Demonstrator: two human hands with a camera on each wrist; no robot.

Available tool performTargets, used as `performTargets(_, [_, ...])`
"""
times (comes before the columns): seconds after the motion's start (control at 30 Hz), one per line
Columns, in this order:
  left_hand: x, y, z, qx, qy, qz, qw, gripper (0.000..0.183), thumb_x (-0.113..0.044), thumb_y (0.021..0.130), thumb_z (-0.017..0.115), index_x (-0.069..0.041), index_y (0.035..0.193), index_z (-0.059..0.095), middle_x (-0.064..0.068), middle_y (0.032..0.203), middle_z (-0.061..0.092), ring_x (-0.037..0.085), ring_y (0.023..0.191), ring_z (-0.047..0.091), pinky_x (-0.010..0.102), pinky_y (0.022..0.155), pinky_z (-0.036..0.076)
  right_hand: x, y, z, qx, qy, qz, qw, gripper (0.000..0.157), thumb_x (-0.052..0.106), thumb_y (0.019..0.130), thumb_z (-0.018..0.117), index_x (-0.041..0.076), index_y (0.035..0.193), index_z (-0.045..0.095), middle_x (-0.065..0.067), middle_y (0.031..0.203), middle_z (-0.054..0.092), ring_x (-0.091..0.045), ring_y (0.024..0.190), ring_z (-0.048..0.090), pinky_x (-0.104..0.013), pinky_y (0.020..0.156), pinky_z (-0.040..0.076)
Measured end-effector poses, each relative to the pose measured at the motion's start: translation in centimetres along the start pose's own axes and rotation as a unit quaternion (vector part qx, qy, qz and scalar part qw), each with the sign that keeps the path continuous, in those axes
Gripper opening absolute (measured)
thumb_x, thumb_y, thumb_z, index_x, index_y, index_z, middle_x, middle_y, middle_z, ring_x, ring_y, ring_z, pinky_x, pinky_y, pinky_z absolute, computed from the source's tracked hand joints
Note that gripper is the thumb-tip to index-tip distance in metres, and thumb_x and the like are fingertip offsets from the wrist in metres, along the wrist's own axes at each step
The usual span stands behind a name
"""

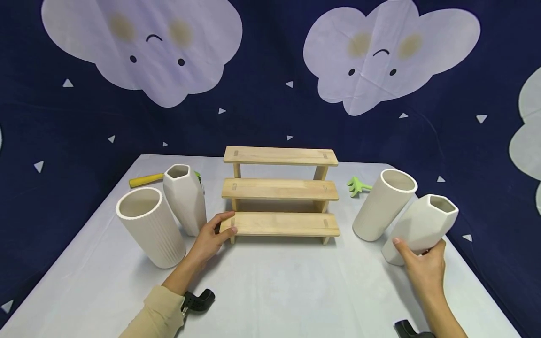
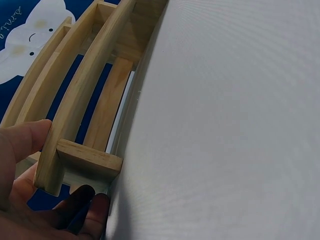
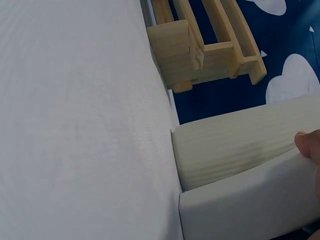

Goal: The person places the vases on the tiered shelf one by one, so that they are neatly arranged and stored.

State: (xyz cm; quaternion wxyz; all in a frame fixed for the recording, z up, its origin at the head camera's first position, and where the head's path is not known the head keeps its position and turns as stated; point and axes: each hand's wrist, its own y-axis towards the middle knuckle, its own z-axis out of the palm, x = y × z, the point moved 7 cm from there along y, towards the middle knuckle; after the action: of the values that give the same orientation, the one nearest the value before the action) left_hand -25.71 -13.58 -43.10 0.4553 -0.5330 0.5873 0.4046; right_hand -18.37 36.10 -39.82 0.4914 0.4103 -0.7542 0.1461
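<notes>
A three-tier wooden stand [image 1: 280, 224] stands mid-table. At the left end of its lowest step is my left hand [image 1: 211, 239], gripping the board with thumb and fingers around its edge. In the left wrist view, the fingers curl near the underside of the wooden stand [image 2: 95, 160]. On the right, my right hand [image 1: 424, 270] holds a white faceted vase [image 1: 422, 225] low on its body, thumb on the near side. The right wrist view shows that vase [image 3: 245, 200] with its base at the tabletop, alongside a round white vase [image 3: 240, 142].
The round white vase [image 1: 382, 206] is left of the faceted one. At the left are a ribbed white vase [image 1: 154, 230] and another faceted vase [image 1: 186, 202], with a yellow handle [image 1: 145, 180] behind. A small green rake [image 1: 357, 186] lies right of the stand. A dark cloud-print curtain [image 1: 270, 117] hangs behind.
</notes>
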Motion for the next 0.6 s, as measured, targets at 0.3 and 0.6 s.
performTargets(0.3, [0.0, 0.1, 0.0, 0.004, -0.004, -0.002, 1.0, 0.05, -0.016, 0.091, 0.062, -0.011, 0.137, 0.046, 0.017, 0.146, 0.04, 0.026, 0.135, 0.036, 0.042, 0.11, 0.031, 1.1, -0.4, -1.1, -0.04, 0.037, -0.027, 0.998, 0.064, 0.022, 0.073, 0.081, 0.024, 0.122, 0.04, 0.019, 0.094, 0.046, 0.001, 0.082, 0.042, -0.016, 0.071, 0.03])
performTargets(0.6, [0.1, 0.2, -0.1, 0.0, 0.0, -0.004, 1.0, 0.049, -0.016, 0.09, 0.063, -0.01, 0.137, 0.047, 0.017, 0.143, 0.043, 0.026, 0.13, 0.04, 0.041, 0.107, 0.034, 4.3, -2.4, -1.2, -0.02, 0.123, -0.087, 0.988, 0.067, -0.001, 0.072, 0.077, 0.024, 0.122, 0.04, 0.015, 0.103, 0.052, 0.002, 0.089, 0.051, -0.009, 0.075, 0.036])
